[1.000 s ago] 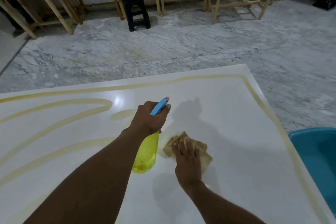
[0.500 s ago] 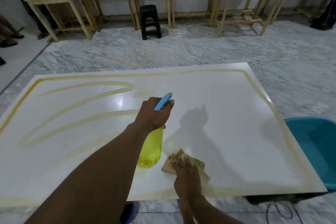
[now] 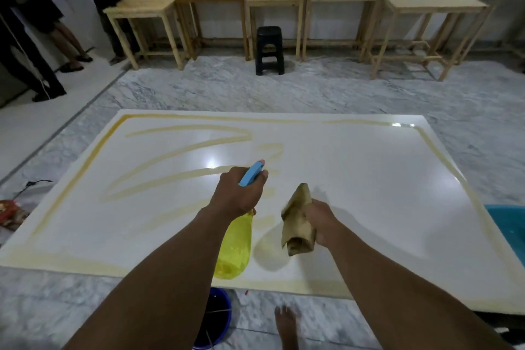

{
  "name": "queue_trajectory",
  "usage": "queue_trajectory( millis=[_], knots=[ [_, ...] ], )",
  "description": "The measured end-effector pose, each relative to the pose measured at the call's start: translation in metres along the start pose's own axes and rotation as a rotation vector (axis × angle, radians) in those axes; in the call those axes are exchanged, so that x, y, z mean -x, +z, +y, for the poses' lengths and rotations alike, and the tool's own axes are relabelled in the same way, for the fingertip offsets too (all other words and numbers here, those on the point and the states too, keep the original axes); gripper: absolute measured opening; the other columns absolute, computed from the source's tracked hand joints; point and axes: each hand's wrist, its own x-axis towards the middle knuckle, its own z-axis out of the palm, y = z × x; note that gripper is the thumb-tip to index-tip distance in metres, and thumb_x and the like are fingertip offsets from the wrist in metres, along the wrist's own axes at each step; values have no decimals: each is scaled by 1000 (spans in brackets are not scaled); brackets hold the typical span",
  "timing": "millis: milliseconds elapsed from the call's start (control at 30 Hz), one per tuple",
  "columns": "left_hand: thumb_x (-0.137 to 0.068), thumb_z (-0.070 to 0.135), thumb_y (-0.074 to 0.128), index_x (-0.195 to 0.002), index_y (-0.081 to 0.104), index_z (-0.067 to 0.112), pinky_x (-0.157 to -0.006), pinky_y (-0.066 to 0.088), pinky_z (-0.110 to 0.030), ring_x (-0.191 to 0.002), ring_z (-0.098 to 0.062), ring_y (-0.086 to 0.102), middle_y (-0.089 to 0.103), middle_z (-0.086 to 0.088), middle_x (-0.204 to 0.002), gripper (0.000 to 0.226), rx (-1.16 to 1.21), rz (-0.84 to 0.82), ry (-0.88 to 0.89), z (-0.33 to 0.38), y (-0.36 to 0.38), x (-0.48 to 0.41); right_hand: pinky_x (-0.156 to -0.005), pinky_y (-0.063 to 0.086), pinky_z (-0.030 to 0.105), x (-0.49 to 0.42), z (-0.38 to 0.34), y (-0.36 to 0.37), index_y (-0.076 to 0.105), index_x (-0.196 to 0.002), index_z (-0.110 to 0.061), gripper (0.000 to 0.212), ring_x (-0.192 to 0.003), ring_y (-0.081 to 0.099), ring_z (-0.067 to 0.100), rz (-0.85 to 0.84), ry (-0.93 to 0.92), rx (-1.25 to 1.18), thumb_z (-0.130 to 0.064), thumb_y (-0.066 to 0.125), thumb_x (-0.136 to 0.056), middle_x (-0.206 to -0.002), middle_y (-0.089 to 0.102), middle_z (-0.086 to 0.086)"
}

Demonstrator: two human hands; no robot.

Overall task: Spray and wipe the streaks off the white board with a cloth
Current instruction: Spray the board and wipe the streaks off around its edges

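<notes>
A bare foot (image 3: 285, 327) and a dark bucket (image 3: 216, 318) sit at the white board's (image 3: 369, 193) near edge. Above the board's near middle, the left hand (image 3: 238, 193) grips the yellow spray bottle (image 3: 234, 247), fingers wrapped round its blue head. The right hand (image 3: 319, 220) clutches the bunched cloth (image 3: 297, 221), lifted clear of the board it was pressing a moment ago. Wiping appears paused for a fresh spray: yellow streaks (image 3: 181, 152) still cross the board's far left and line its border.

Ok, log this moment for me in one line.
left hand: grips spray bottle | right hand: grips cloth, raised off board | streaks: left half and edges unwiped
</notes>
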Motion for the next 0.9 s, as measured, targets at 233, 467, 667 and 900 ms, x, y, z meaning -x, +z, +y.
queue_trajectory(
  millis=[233,467,667,900],
  knots=[
    [-99,44,64,-98,71,38,-67,67,-49,-74,-37,76,73,-25,-93,9,27,35,-22,-18,-26,-77,-83,52,40,-103,-96,55,65,-100,-12,28,-95,63,30,106,-222,308,-8,42,-84,-101,66,11],
    [-100,42,65,-102,75,24,-61,67,-42,-69,-33,77,74,-20,-90,21,15,57,-70,-17,-41,-173,-85,45,35,-189,-137,102,59,-123,-24,42,-105,61,32,273,-410,563,-8,46,-86,-113,66,5],
    [-100,43,65,-109,77,22,-54,60,-21,-73,-30,77,77,-19,-92,26,10,88,-75,-19,-46,-239,-106,42,43,-261,-169,98,49,-138,-21,51,-130,47,32,292,-523,756,-14,55,-87,-141,50,9],
    [-100,41,64,-100,71,34,-56,66,-39,-59,-34,74,67,-18,-77,10,2,32,-53,-29,-40,-267,-102,41,55,-322,-142,104,55,-132,-24,57,-131,40,41,74,-587,1236,-44,33,-83,-141,49,9]
  ],
)
